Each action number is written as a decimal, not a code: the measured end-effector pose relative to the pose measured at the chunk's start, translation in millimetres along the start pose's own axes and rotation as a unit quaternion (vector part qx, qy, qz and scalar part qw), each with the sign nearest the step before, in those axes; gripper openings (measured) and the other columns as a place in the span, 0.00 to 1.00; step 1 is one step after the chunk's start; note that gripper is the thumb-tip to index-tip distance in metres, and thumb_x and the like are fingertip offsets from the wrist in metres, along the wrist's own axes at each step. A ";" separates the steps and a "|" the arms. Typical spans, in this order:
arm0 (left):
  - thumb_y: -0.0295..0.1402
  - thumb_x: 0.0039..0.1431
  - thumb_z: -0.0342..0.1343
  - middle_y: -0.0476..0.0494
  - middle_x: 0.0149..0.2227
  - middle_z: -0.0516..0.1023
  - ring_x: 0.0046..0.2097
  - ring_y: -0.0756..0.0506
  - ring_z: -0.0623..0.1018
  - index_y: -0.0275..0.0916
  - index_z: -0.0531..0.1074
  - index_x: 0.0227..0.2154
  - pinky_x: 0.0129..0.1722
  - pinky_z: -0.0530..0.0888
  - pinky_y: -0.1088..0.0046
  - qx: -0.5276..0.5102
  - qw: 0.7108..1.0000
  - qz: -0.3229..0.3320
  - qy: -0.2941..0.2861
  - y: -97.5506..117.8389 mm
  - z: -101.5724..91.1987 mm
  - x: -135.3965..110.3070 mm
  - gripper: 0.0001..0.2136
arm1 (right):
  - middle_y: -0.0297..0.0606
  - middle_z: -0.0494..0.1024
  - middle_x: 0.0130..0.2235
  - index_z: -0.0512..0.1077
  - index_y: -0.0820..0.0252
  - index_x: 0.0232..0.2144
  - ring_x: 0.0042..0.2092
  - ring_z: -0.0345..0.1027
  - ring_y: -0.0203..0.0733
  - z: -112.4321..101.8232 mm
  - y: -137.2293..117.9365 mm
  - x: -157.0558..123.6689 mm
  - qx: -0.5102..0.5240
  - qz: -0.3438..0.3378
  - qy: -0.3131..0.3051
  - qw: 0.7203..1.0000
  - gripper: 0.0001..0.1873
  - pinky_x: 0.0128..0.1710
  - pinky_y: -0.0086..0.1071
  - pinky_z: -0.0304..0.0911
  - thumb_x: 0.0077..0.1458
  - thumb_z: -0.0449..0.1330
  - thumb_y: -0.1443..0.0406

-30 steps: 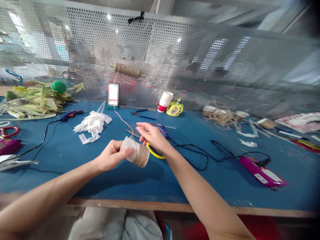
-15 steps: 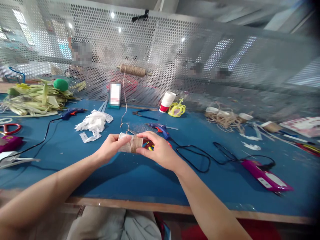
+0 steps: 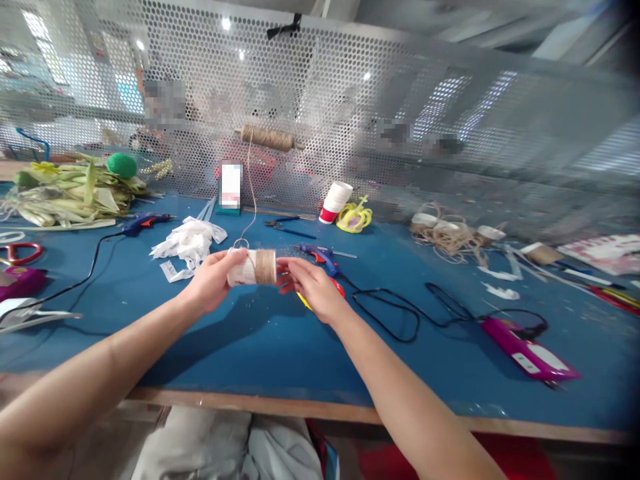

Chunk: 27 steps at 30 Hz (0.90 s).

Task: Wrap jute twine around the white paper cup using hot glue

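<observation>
My left hand [image 3: 210, 280] is closed around the left part of a white paper cup [image 3: 243, 269], which lies sideways above the table. A band of brown twine [image 3: 265, 267] is wound around the cup's right part. A loose strand runs from the cup up to a twine spool [image 3: 267, 138] on a rod at the mesh panel. At the cup's right end is my right hand [image 3: 313, 283], its fingers loosely bent and apart; whether the fingertips touch the cup I cannot tell. Beneath that hand lies a yellow and red object [image 3: 306, 301], mostly hidden.
Behind the cup lie a blue glue gun [image 3: 320, 257] and pliers [image 3: 287, 227]. White scraps [image 3: 187, 243], another glue gun [image 3: 145, 224] and husks [image 3: 65, 200] are at left. A purple power strip [image 3: 530, 350], its cord and twine-wrapped cups [image 3: 445, 230] are at right.
My right hand has let go of the twine-wrapped end and shifted slightly right. The cup, in my left hand, has moved a little left and up, showing more of the twine band.
</observation>
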<state>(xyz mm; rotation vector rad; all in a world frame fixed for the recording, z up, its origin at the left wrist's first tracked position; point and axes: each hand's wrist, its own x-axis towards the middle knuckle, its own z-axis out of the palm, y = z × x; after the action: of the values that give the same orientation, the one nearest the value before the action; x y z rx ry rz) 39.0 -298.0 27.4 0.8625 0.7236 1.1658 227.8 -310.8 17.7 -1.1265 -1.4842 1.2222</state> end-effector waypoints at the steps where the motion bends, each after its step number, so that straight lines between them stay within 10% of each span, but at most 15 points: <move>1: 0.33 0.47 0.59 0.45 0.22 0.74 0.23 0.51 0.73 0.30 0.73 0.25 0.23 0.68 0.77 -0.020 1.000 0.010 0.005 2.1 0.2 0.2 0.09 | 0.42 0.74 0.41 0.68 0.60 0.43 0.32 0.70 0.35 3.9 1.5 0.2 0.025 0.023 -0.024 0.999 0.15 0.27 0.29 0.67 0.53 0.56 0.61; 5: 0.32 0.50 0.56 0.43 0.25 0.76 0.26 0.49 0.74 0.30 0.73 0.28 0.24 0.70 0.76 -0.066 0.998 -0.005 -0.023 4.1 2.0 -3.5 0.08 | 0.41 0.73 0.44 0.67 0.57 0.45 0.28 0.70 0.34 30.2 6.5 -2.6 0.075 0.065 -0.174 0.980 0.23 0.20 0.26 0.64 0.45 0.64 0.63; 9: 0.35 0.52 0.53 0.42 0.22 0.75 0.23 0.48 0.74 0.30 0.72 0.26 0.20 0.69 0.75 -0.068 0.994 -0.053 -0.073 5.9 4.2 -6.5 0.11 | 0.31 0.71 0.22 0.70 0.63 0.29 0.20 0.66 0.31 44.3 8.7 -4.6 0.055 0.073 -0.138 0.986 0.11 0.17 0.24 0.61 0.47 0.61 0.60; 18: 0.28 0.50 0.54 0.47 0.25 0.75 0.25 0.51 0.73 0.32 0.70 0.28 0.25 0.70 0.77 -0.135 0.982 0.103 0.085 28.6 -15.2 21.9 0.04 | 0.27 0.67 0.12 0.67 0.62 0.24 0.17 0.63 0.28 -12.7 -17.6 -13.0 -0.171 0.097 -0.149 0.969 0.12 0.19 0.22 0.60 0.55 0.55 0.61; 23: 0.28 0.52 0.52 0.47 0.26 0.76 0.26 0.50 0.74 0.33 0.70 0.28 0.28 0.71 0.75 -0.135 0.988 0.045 0.065 22.8 -6.4 14.2 0.04 | 0.41 0.75 0.40 0.68 0.61 0.38 0.27 0.69 0.32 13.9 -11.8 -3.9 -0.069 0.062 -0.092 0.991 0.19 0.21 0.25 0.65 0.44 0.65 0.58; 27: 0.31 0.54 0.50 0.45 0.24 0.76 0.26 0.48 0.75 0.32 0.72 0.29 0.29 0.71 0.73 -0.142 0.988 -0.051 0.017 13.0 8.4 -2.5 0.08 | 0.45 0.66 0.54 0.65 0.56 0.46 0.29 0.71 0.33 46.7 2.8 2.4 0.069 0.064 -0.173 0.980 0.30 0.21 0.26 0.67 0.39 0.68 0.58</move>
<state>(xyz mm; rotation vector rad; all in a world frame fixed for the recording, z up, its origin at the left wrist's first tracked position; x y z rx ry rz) 39.3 -300.0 42.9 0.5630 0.6042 1.1590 182.1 -316.9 9.3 -0.9606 -1.5684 1.6511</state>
